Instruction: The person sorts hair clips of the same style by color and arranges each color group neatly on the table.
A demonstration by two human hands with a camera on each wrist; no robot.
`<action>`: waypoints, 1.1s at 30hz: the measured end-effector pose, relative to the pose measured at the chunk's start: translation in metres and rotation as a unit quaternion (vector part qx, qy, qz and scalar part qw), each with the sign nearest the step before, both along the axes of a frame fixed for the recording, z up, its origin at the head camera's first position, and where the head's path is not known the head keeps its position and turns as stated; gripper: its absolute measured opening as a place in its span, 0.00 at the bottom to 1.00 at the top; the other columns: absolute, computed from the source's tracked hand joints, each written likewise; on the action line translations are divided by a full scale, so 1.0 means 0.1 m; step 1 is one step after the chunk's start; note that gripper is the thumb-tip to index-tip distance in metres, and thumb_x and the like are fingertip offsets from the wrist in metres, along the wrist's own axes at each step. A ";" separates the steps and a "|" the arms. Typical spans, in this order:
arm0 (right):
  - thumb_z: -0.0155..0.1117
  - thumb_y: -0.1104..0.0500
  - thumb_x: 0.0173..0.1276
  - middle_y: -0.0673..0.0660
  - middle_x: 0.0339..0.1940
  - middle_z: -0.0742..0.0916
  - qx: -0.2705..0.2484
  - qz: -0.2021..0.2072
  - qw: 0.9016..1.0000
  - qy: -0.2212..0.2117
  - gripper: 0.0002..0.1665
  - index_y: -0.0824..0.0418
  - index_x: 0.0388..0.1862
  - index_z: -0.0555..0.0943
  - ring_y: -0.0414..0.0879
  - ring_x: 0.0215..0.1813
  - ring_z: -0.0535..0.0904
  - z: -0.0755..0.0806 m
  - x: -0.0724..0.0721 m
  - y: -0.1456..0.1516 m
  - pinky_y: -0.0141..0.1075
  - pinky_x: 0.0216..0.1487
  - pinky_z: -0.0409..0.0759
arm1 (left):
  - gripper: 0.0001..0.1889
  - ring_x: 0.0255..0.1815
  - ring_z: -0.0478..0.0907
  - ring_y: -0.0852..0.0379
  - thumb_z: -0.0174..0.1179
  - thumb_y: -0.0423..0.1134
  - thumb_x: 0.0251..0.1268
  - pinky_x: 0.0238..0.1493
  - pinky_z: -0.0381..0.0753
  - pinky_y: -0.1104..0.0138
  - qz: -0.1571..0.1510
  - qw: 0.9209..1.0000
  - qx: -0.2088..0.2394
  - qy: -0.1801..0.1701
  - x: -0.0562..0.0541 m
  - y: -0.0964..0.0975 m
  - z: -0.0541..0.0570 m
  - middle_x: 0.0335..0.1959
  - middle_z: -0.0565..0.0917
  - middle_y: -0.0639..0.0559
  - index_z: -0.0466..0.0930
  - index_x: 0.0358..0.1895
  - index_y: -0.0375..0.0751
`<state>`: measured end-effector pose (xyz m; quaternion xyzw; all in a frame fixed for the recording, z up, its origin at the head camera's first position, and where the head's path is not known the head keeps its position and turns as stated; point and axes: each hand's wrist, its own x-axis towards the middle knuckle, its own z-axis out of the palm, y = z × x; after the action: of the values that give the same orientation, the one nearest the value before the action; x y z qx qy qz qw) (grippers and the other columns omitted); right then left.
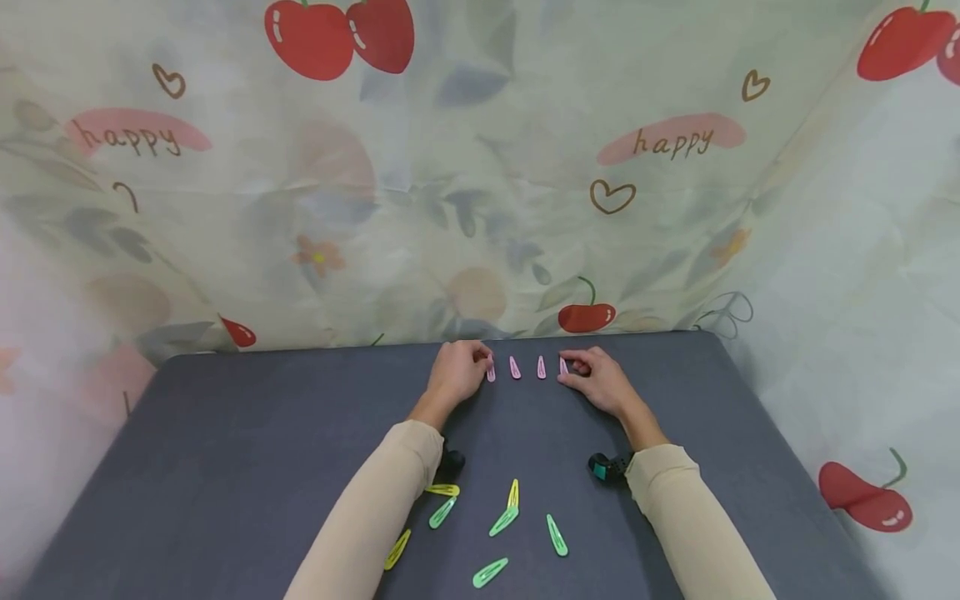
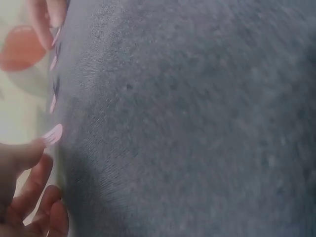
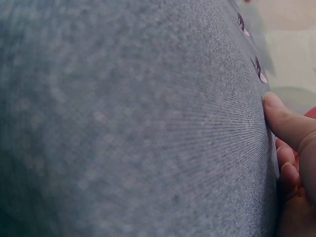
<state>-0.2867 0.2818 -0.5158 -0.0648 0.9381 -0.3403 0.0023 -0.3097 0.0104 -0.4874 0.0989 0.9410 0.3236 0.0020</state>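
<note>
At the far edge of the dark table stands a row of pink snap hair clips. My left hand (image 1: 459, 368) pinches the leftmost pink hair clip (image 1: 491, 372) between thumb and finger; in the left wrist view this clip (image 2: 54, 134) juts from the fingertips. With thumb and forefinger at its two ends, my right hand (image 1: 600, 383) holds the rightmost pink clip (image 1: 563, 365). That clip is hidden behind the thumb (image 3: 281, 116) in the right wrist view. Between the hands lie two more pink clips, one nearer the left (image 1: 514, 367) and one nearer the right (image 1: 541, 367).
Closer to me on the table (image 1: 247, 467) lie several green clips (image 1: 557, 535) and yellow clips (image 1: 397, 550), some beside the left sleeve. One yellow clip (image 1: 513, 492) touches a green clip (image 1: 503, 522). A patterned curtain (image 1: 465, 250) hangs right behind the table's far edge.
</note>
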 end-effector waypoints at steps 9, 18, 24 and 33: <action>0.70 0.54 0.70 0.58 0.45 0.80 0.003 0.000 1.000 -0.001 0.27 0.59 0.66 0.81 0.49 0.45 0.73 0.00 -0.01 0.00 0.42 0.52 0.71 | 0.08 0.42 0.82 0.53 0.65 0.41 0.71 0.49 0.81 0.59 0.021 1.000 -0.005 -0.001 -0.02 0.01 -0.05 0.40 0.90 0.54 0.90 0.47 0.48; 0.71 0.54 0.69 0.58 0.45 0.80 -0.002 0.001 1.000 -0.001 0.27 0.59 0.66 0.81 0.48 0.45 0.73 -0.01 -0.01 0.01 0.41 0.51 0.70 | 0.08 0.40 0.81 0.53 0.66 0.42 0.70 0.46 0.80 0.59 0.033 0.999 -0.027 -0.009 -0.03 0.04 -0.06 0.37 0.90 0.54 0.90 0.47 0.49; 0.71 0.54 0.70 0.58 0.44 0.80 -0.001 0.001 1.000 0.003 0.27 0.60 0.66 0.81 0.48 0.45 0.73 0.00 0.00 0.01 0.41 0.51 0.71 | 0.10 0.39 0.79 0.53 0.66 0.43 0.70 0.46 0.80 0.59 0.038 0.999 -0.030 -0.016 -0.03 0.05 -0.05 0.36 0.87 0.54 0.89 0.50 0.50; 0.70 0.54 0.71 0.59 0.45 0.80 0.003 0.005 1.000 0.005 0.30 0.60 0.69 0.78 0.49 0.45 0.74 -0.01 -0.01 0.00 0.41 0.52 0.71 | 0.12 0.47 0.82 0.49 0.63 0.44 0.73 0.53 0.80 0.55 0.046 0.998 -0.026 -0.034 -0.03 0.05 -0.05 0.44 0.89 0.53 0.87 0.55 0.52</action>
<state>-0.2875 0.2814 -0.5165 -0.0711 0.9388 -0.3370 -0.0004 -0.3129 0.0157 -0.4926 0.0445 0.9521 0.3018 0.0217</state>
